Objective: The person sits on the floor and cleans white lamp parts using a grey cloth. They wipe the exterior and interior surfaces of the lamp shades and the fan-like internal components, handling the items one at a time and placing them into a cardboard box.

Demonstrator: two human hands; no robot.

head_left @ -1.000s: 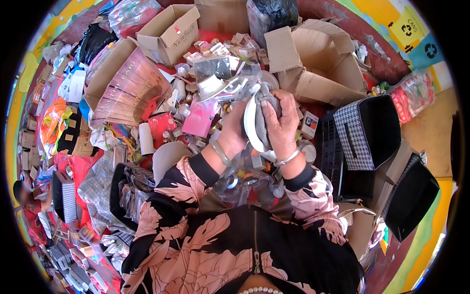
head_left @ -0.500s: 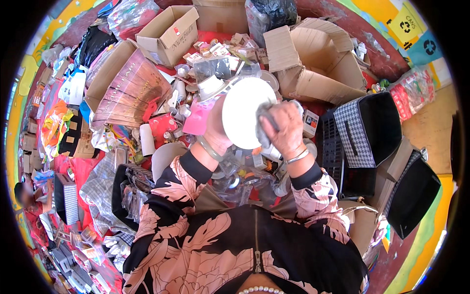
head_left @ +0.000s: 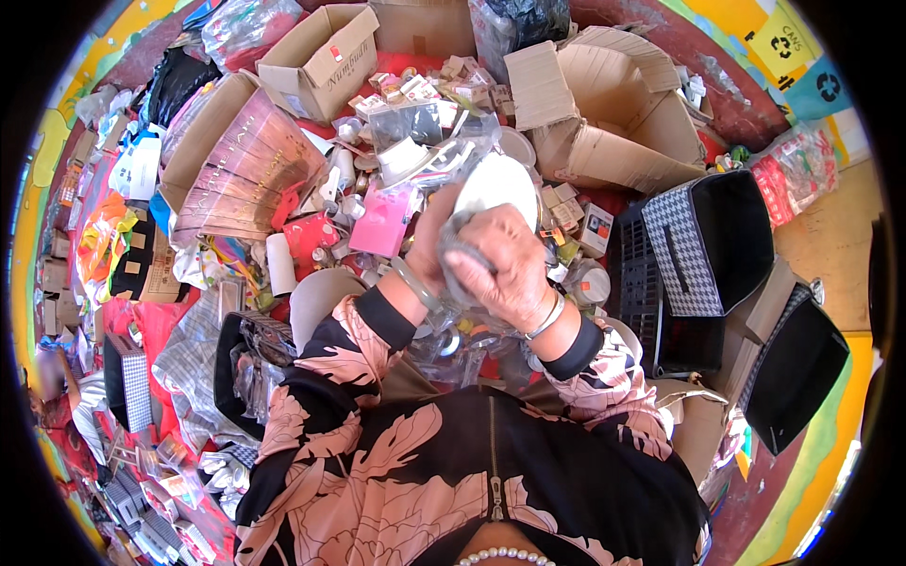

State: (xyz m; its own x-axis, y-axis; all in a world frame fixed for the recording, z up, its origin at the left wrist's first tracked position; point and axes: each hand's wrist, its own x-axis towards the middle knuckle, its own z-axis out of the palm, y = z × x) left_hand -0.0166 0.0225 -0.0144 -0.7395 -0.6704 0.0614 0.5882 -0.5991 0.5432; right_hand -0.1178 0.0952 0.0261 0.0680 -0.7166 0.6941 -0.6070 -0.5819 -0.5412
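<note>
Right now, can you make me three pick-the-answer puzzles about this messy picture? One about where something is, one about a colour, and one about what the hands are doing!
1. Where is the checked black-and-white bin?
A. to the right of the hands
B. to the left of the hands
C. on top of the white disc

2. What colour is the flat packet lying just left of the hands?
A. green
B. pink
C. blue

3. What are the hands doing?
A. resting flat on the floor
B. hanging apart with nothing in them
C. gripping something together

Answers:
1. A, the bin sits right of the right hand, beside a black crate.
2. B, the packet is bright pink.
3. C, the left hand and right hand close together around a white disc and crinkly clear plastic.
</note>
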